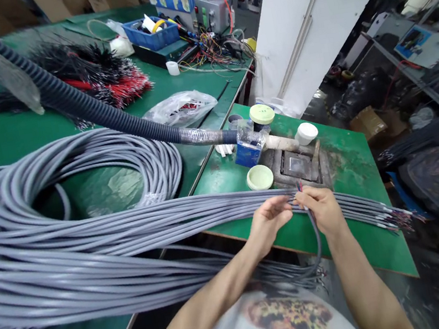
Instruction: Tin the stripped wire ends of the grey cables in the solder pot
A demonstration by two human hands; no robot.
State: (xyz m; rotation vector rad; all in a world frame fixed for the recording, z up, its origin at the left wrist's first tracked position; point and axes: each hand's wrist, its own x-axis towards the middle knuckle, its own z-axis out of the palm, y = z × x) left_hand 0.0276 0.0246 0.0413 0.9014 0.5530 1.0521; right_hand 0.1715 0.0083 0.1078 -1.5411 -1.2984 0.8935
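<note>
A single grey cable (315,232) bends up from below the bench edge into my right hand (320,206), which pinches it close to its stripped end. Thin coloured wires (299,186) stick up from that end, some of them red. Just to the left, my left hand (269,221) has its fingers curled but apart, with nothing visible in them. Behind both hands runs a bundle of grey cables (210,209) across the green bench. At the right, the bundle ends in bared wire tips (400,217). A square solder pot (297,165) sits behind my hands.
A large cable coil (161,168) covers the left table. A corrugated hose (110,115) crosses overhead to a blue box (247,151). Round tubs (259,178) stand by the pot. Black and red wires (104,77) and a plastic bag (180,108) lie farther back.
</note>
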